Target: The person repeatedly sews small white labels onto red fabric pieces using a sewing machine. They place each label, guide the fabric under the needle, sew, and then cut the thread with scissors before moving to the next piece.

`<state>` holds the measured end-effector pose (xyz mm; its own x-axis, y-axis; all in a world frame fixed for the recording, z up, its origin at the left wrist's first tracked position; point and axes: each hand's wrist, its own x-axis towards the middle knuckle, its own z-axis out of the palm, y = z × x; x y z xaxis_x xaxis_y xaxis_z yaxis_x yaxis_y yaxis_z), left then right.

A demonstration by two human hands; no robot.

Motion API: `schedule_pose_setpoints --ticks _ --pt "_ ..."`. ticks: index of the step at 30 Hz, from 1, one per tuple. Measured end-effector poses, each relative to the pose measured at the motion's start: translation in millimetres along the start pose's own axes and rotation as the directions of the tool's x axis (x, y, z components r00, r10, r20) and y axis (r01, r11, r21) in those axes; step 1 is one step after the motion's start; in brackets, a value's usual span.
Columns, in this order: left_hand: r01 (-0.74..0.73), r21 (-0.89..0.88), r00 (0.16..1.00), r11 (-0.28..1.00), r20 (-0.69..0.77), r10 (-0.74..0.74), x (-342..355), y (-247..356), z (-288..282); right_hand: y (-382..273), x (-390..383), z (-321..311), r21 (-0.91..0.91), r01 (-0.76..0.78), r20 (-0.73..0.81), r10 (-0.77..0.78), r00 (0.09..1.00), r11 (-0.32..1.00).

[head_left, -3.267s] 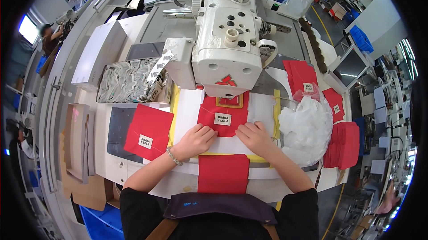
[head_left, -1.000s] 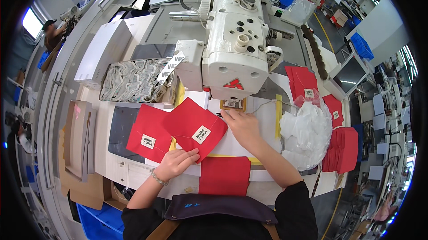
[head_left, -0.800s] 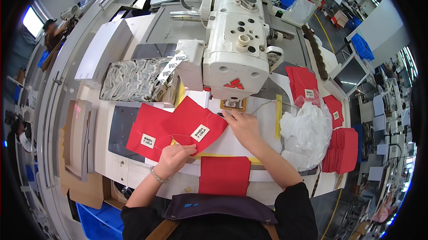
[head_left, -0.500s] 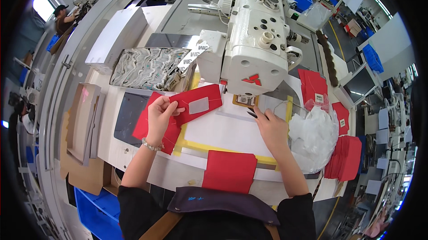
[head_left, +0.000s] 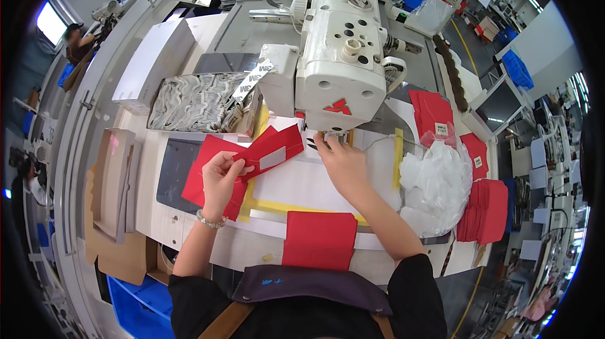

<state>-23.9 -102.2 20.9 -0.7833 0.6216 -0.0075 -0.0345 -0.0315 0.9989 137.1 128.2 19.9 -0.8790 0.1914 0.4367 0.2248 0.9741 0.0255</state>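
My left hand [head_left: 220, 178] pinches a red fabric piece [head_left: 278, 142] by its edge. On that piece is a light grey rectangular patch [head_left: 273, 159]. Other red fabric [head_left: 200, 172] lies beneath and to the left of this hand. My right hand [head_left: 345, 166] reaches under the head of the white sewing machine [head_left: 340, 80], fingers at the clamp area by the needle, which they partly hide. Two dark points of a small tool [head_left: 311, 143] stick out left of its fingers; whether tweezers or snips I cannot tell.
A red fabric stack [head_left: 319, 238] lies at the near edge, with more red stacks [head_left: 484, 212] at right beside a white plastic bag [head_left: 435, 188]. A box of folded white strips [head_left: 198, 103] and a long white box [head_left: 154, 62] stand left. Yellow tape [head_left: 302, 209] borders the work plate.
My right hand has moved up and inward to the clamp under the machine head. My left hand has tilted the red piece, now at a steeper angle. The whole view has shifted slightly.
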Motion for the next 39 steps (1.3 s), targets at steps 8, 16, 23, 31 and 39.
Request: schedule_pose_setpoints --ticks 8,16,23,31,39 --pt "-0.017 -0.035 1.000 0.999 0.013 0.018 -1.5 -4.2 -2.9 -0.2 -3.4 20.5 0.012 -0.009 -0.036 0.009 0.999 1.000" --pt "-0.011 -0.034 1.000 0.999 0.016 0.012 -3.2 -4.4 -3.2 1.6 -8.5 0.4 0.009 -0.018 0.028 0.018 0.999 1.000" --pt "0.007 -0.042 1.000 0.999 0.025 -0.006 -9.1 -0.2 -1.3 -3.3 -0.7 16.6 0.046 0.031 -0.012 -0.031 0.999 0.998" --pt "-0.322 0.207 0.923 0.924 0.286 0.258 -32.2 8.4 -26.1 9.2 -12.9 -17.1 0.013 -0.053 0.006 0.053 0.999 0.999" --pt "-0.142 0.490 0.990 0.860 0.062 0.128 -63.1 -6.9 -34.5 42.4 -69.7 -51.6 -0.003 -0.314 0.021 0.314 0.949 0.949"
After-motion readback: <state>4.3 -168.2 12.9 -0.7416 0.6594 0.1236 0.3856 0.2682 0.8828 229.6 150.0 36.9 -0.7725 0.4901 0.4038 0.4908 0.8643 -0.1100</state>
